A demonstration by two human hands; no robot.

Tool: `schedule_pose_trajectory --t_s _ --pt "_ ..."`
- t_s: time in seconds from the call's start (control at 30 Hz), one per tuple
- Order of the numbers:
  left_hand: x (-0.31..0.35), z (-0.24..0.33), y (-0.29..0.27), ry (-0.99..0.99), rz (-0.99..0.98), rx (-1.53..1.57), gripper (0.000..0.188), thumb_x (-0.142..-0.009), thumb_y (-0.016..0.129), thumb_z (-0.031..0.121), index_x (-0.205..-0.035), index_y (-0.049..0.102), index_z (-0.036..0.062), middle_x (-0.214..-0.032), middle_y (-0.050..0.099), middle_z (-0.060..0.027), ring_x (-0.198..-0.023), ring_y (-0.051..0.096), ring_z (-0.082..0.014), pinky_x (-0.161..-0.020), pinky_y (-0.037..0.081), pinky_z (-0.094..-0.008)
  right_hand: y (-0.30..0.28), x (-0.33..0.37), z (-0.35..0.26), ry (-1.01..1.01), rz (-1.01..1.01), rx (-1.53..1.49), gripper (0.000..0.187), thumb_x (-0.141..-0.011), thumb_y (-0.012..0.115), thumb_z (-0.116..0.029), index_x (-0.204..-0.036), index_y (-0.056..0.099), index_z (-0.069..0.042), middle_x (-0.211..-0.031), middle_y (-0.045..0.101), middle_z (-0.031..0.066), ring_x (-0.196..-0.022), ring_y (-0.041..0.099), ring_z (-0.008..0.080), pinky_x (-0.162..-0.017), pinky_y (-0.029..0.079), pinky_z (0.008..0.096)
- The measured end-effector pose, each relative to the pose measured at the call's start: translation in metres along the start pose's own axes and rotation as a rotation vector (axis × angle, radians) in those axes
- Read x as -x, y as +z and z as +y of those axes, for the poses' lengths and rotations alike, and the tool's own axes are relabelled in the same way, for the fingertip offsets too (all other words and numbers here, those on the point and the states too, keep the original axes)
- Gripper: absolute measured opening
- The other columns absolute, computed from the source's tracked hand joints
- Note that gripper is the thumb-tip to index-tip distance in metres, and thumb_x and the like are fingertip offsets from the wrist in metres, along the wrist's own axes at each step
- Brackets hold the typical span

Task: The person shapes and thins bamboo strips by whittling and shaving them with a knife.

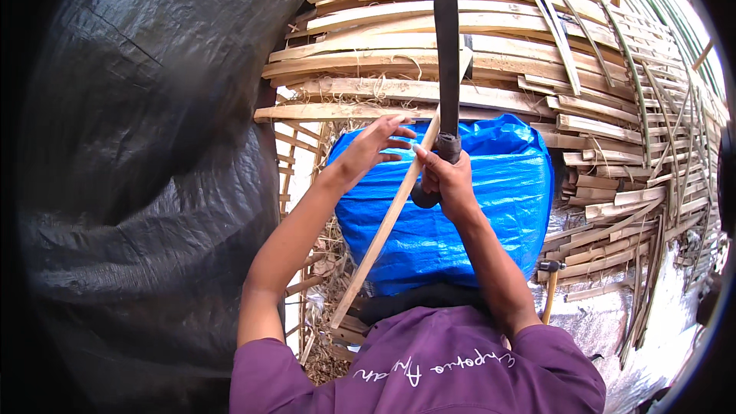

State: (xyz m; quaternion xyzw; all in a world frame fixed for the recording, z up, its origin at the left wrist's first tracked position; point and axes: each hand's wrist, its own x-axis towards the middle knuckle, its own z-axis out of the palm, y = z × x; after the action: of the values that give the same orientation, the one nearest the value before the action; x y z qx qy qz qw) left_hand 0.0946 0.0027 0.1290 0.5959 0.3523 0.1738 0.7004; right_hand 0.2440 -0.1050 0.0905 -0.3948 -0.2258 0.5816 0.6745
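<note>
My right hand (pixel 450 182) is wrapped round the dark handle of a machete (pixel 448 61), whose broad black blade points up and away from me. A pale, narrow wooden strip (pixel 383 231) runs slantwise from beside my body up past the right thumb and behind the blade. The right thumb lies by the strip; whether it presses on it I cannot tell. Left of the strip, my left hand (pixel 372 152) hangs with fingers apart, its fingertips close to the wood and nothing visible in them. Both hands are above a blue tarpaulin bundle (pixel 483 218).
A large black plastic sheet (pixel 153 184) hangs along the left. Stacked wooden strips (pixel 491 46) lie beyond the bundle, with shorter split pieces (pixel 613 207) at right. A hammer (pixel 550 291) leans near my right elbow. Shavings (pixel 326 261) litter the gap by the sheet.
</note>
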Motion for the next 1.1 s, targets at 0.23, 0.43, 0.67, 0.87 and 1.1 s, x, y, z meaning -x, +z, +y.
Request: schedule_pose_trajectory --t_s 0.23,0.43,0.67,0.87,1.1 --pt "-0.044 0.001 0.028 -0.035 -0.223 0.606 0.049 -0.103 0.038 0.044 -0.130 0.050 0.0046 -0.103 0.066 -0.0116 -0.097 0.065 -0.0225 -0.087 0.053 -0.0367 0.010 0.011 0.003 0.020 -0.069 0.076 0.025 -0.085 0.075 -0.016 -0.075 0.053 -0.008 -0.055 0.045 -0.0043 -0.041 0.039 0.0054 -0.039 0.030 0.0235" --pt "-0.025 0.001 0.030 0.042 0.023 0.614 0.029 -0.105 0.039 0.030 -0.114 0.058 0.0094 -0.095 0.065 -0.0031 -0.083 0.063 -0.0135 -0.077 0.053 -0.0291 0.020 0.016 0.008 0.039 -0.067 0.030 0.021 -0.086 0.075 -0.018 -0.081 0.057 -0.008 -0.060 0.049 -0.0054 -0.045 0.042 0.0039 -0.042 0.030 0.0222" --pt "-0.032 0.010 0.003 0.131 0.359 0.543 0.028 -0.105 0.040 0.027 -0.122 0.050 0.0074 -0.079 0.042 0.0025 -0.059 0.041 -0.0071 -0.050 0.042 -0.0218 0.013 0.021 0.015 -0.031 0.060 0.176 0.021 -0.087 0.074 -0.017 -0.097 0.061 -0.003 -0.064 0.051 -0.0050 -0.048 0.043 0.0032 -0.042 0.032 0.0219" --pt "0.001 0.156 -0.090 0.628 0.477 0.462 0.024 -0.103 0.046 0.024 -0.119 0.050 0.0063 -0.079 0.039 0.0023 -0.052 0.029 -0.0030 -0.041 0.024 -0.0178 -0.015 0.022 0.009 -0.063 0.194 0.137 0.014 -0.087 0.070 -0.011 -0.088 0.059 -0.004 -0.059 0.049 -0.0032 -0.045 0.043 0.0048 -0.040 0.033 0.0222" --pt "0.026 0.251 -0.073 1.217 0.752 0.189 0.020 -0.100 0.048 0.025 -0.105 0.050 0.0058 -0.067 0.030 0.0028 -0.052 0.027 -0.0067 -0.046 0.024 -0.0231 -0.038 0.025 0.014 -0.054 0.335 0.065 0.019 -0.085 0.070 -0.008 -0.088 0.051 -0.006 -0.059 0.044 -0.0021 -0.043 0.041 0.0069 -0.041 0.034 0.0236"
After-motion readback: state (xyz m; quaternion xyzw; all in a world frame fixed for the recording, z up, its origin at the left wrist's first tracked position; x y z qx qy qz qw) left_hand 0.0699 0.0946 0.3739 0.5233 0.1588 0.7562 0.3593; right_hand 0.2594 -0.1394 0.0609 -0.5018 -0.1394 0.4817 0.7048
